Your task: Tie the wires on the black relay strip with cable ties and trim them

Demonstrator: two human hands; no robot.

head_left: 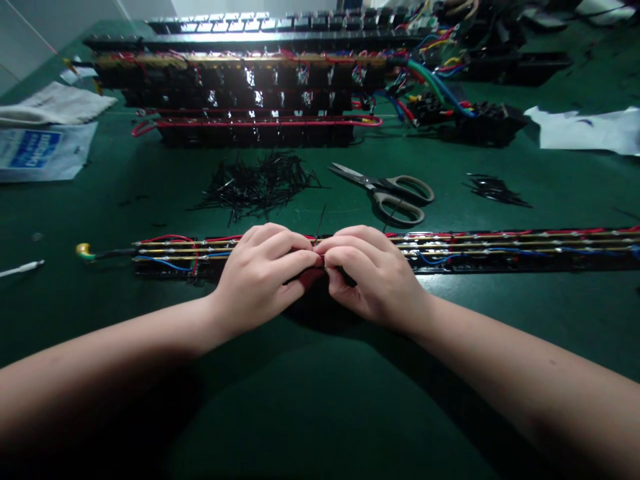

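A long black strip with brass rails and red and blue wires (pixel 460 247) lies across the green table in front of me. My left hand (pixel 270 267) and my right hand (pixel 370 270) meet over it, fingertips nearly touching. Both hands are closed in a pinch around a thin black cable tie (pixel 321 221), whose tail sticks up between them. The fingers hide the rest of the tie and that stretch of the strip. Beyond my hands lie a pile of black cable ties (pixel 260 183) and a pair of scissors with grey handles (pixel 393 190).
Several wired black strips (pixel 240 80) are stacked at the back, with cables and connectors (pixel 480 120) on their right. A smaller bunch of ties (pixel 495 190) sits right of the scissors. A glove (pixel 60 103) and plastic packet (pixel 45 153) lie left, white paper (pixel 590 130) right.
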